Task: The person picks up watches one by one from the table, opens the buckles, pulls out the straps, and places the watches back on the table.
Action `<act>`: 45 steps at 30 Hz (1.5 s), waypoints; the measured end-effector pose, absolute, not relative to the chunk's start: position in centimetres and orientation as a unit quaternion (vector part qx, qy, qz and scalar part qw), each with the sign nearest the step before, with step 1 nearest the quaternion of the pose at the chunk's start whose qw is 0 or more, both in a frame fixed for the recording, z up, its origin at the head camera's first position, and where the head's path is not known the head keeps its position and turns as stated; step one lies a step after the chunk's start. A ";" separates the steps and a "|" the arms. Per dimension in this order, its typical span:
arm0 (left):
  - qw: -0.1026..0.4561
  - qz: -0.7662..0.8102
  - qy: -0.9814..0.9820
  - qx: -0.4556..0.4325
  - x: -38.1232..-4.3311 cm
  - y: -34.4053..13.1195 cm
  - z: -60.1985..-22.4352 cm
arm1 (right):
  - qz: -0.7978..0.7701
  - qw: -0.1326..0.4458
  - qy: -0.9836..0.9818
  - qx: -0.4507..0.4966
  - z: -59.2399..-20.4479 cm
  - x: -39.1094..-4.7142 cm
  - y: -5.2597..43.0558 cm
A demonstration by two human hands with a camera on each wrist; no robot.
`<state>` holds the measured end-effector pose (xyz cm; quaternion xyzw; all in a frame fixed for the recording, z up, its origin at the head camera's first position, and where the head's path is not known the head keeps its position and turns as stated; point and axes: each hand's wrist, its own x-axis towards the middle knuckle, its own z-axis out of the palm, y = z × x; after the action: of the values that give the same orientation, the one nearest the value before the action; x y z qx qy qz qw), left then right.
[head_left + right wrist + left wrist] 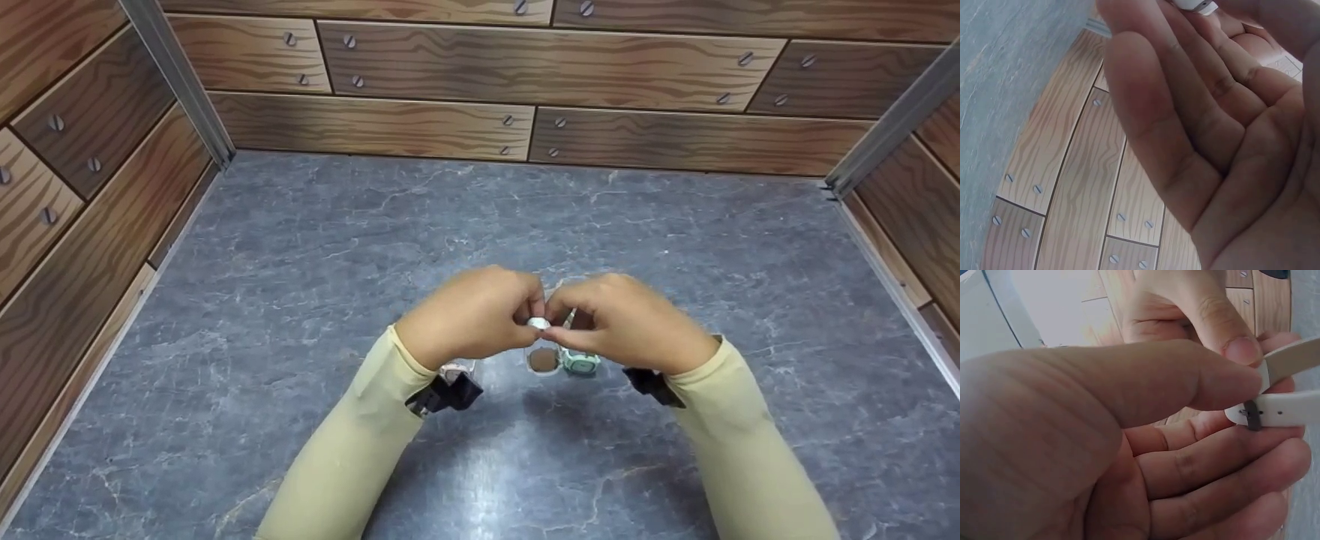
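Note:
Close together above the table, my left hand [480, 311] and right hand [626, 319] both pinch a white watch strap [538, 323] between thumb and fingertips. In the left wrist view the strap [1294, 409] shows small holes and a dark loop [1252, 415] near its end; a second length has a tan inner side [1296, 360]. Both thumbs press close to this spot. Only a small white piece of the strap [1196, 5] appears in the right wrist view, at the top. The watch's face is hidden.
Below the hands lie a mint-green watch [581, 364] and a brown item with a pale rim [544, 360]. A pale pinkish item [456, 369] is partly hidden by the left wrist. Wood-patterned walls [480, 64] enclose the grey marbled table [337, 225].

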<state>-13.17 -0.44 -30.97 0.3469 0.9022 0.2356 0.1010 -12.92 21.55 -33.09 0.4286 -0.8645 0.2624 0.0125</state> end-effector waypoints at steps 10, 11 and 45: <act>0.064 0.274 0.897 0.341 -13.4 -0.5 -31.0 | 0.287 0.048 -0.858 0.422 -33.0 -12.8 21.6; 0.064 0.287 0.894 0.337 -13.5 -0.5 -31.0 | 0.296 0.051 -0.855 0.423 -33.0 -12.8 21.7; 0.038 0.272 0.904 0.328 -13.2 -0.8 -30.7 | 0.279 0.053 -0.872 0.399 -32.8 -12.9 21.7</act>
<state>-13.19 -0.85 -30.66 0.3279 0.9040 0.2718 0.0378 -12.90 21.69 -32.82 0.3995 -0.8717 0.2788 0.0532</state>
